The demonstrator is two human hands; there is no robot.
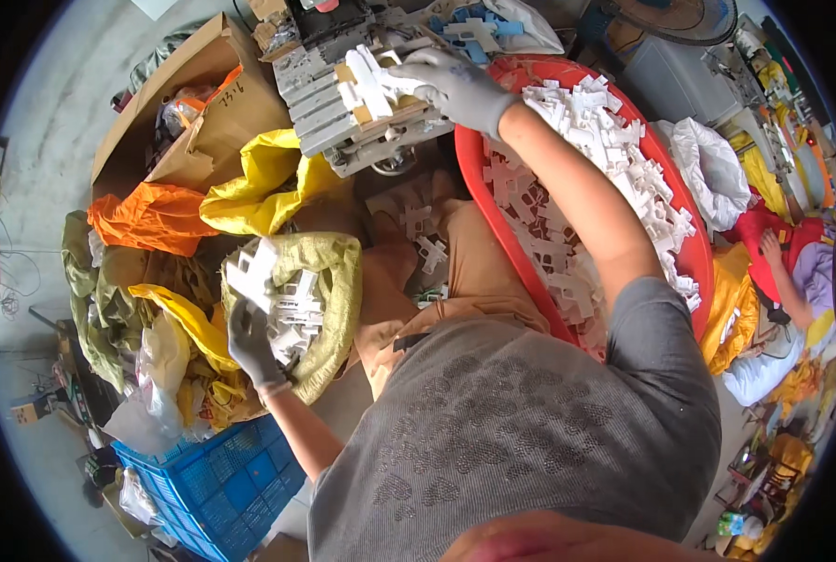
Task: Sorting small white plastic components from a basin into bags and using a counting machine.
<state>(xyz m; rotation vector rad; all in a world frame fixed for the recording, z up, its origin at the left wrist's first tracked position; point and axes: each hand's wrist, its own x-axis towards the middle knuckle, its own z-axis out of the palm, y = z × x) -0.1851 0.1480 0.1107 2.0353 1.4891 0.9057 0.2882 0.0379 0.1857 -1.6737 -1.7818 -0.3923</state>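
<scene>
White plastic parts (366, 84) are grasped by the gloved right hand (451, 84) at the metal fixture (343, 103); seat them squarely. The left hand (249, 342) grips another part (251, 273) over the sack (329, 272).

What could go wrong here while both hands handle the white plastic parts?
1. The left hand holds a stack of white parts above the open sack; some may slip out.
2. The right hand presses parts on the grey metal machine; fingers might get pinched.
3. The red tub is heaped; parts may spill.
</scene>
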